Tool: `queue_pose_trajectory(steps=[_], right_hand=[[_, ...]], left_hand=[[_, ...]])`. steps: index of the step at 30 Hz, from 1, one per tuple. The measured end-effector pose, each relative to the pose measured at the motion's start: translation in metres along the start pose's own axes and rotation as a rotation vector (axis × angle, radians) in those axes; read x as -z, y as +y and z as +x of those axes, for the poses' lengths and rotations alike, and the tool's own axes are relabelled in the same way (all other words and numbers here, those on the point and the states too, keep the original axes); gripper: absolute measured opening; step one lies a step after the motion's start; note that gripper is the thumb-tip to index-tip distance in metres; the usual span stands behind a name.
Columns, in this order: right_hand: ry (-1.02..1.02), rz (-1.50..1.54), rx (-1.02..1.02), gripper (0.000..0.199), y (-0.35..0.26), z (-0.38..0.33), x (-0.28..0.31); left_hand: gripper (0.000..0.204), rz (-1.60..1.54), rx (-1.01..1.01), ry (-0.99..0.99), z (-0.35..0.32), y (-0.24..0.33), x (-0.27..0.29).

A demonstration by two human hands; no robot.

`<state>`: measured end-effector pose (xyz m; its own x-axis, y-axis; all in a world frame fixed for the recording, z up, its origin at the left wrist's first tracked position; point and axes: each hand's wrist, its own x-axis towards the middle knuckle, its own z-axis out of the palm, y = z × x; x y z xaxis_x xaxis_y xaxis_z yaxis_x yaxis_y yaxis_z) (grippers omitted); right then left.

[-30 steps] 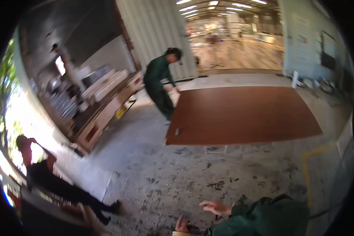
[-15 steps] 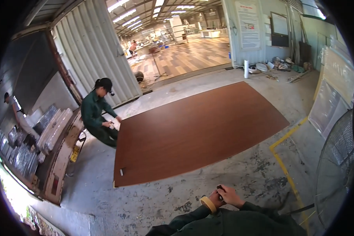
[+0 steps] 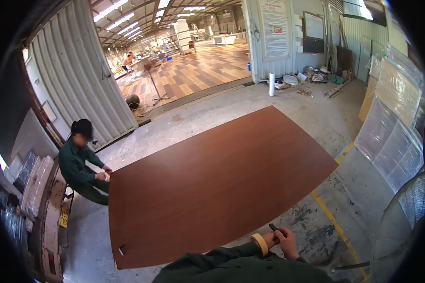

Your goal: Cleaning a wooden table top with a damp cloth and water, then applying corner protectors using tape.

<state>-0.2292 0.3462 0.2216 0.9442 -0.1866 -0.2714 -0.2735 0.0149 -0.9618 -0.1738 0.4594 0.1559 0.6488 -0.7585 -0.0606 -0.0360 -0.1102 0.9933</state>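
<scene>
My left hand [image 3: 270, 240] and my right hand [image 3: 288, 242] are together at the near edge of a large reddish-brown wood-look panel [image 3: 217, 184]. A small dark handheld object [image 3: 273, 227] sticks out between them. The right fingers are closed around it; its kind is not clear. The left fingers are curled and partly hidden behind the right hand. Round my left wrist sits a roll of pale yellow tape [image 3: 259, 244]. At the far left edge of the panel a co-worker [image 3: 82, 162] in dark green bends with both hands at the corner. A small black-and-silver item [image 3: 122, 250] lies on the panel's near left corner.
Plastic-wrapped panels [image 3: 392, 137] lean at the right, beside a large fan [image 3: 401, 226]. A yellow line [image 3: 333, 219] runs across the concrete floor. A truck bed [image 3: 47, 221] with wrapped goods stands left. A white roll [image 3: 271, 85] stands upright near the wall.
My view has shifted right and closer to the panel, whose near edge now lies by my hands. Both hands stay together with the dark object. The co-worker remains bent at the panel's corner.
</scene>
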Motion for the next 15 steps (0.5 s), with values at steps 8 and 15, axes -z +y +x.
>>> queue_pose_trajectory(steps=[8,15], right_hand=[[0.398,-0.54,0.25,0.02,-0.028,0.079,0.064],[0.617,0.081,0.248,0.013,-0.04,0.177,0.193]], left_hand=[[0.021,0.253,-0.041,-0.184,0.134,0.018,0.002],[0.043,0.272,-0.031,0.183,0.262,0.048,-0.039]])
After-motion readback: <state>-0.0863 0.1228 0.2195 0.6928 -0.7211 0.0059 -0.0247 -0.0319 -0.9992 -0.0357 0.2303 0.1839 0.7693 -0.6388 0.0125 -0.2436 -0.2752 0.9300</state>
